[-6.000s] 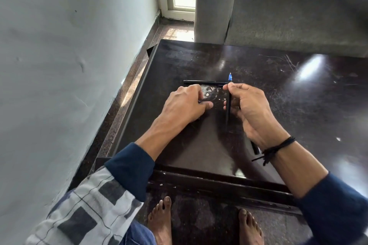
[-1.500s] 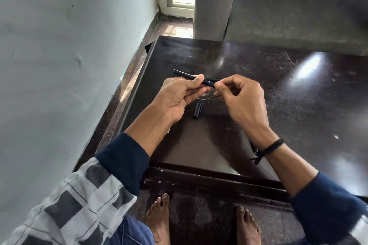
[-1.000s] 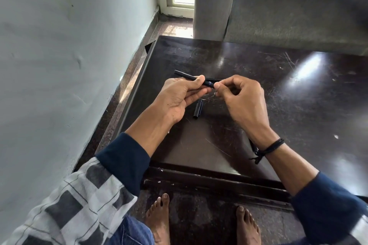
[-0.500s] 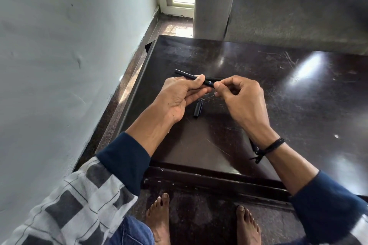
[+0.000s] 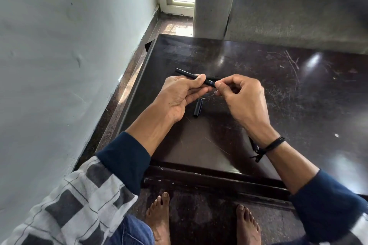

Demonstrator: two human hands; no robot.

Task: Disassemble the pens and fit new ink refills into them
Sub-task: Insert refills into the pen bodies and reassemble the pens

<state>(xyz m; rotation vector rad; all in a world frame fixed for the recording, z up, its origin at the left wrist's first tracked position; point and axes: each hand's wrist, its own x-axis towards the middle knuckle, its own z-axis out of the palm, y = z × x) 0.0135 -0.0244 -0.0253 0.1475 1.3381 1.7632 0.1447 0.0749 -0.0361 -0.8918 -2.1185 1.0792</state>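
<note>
Cap (image 5: 198, 108) off, lying on counter (image 5: 288, 89). Left hand (image 5: 179, 93) grips pen barrel (image 5: 185, 72); right hand (image 5: 241, 95) pinches its tip end. Refill swap judged not yet done; reassembly remains.

**Tally at the dark table**

Two hands, the left hand (image 5: 179, 95) and the right hand (image 5: 243, 97), grip one black pen (image 5: 185, 72). One loose pen cap (image 5: 198, 108) lies on the one table (image 5: 258, 65). A dark sliver behind the right fingers may be a second pen; I cannot tell. There are two bare feet, the left foot (image 5: 159, 219) and the right foot (image 5: 248, 225), one cord wristband (image 5: 272, 144) and one grey sofa (image 5: 288, 16).
</note>
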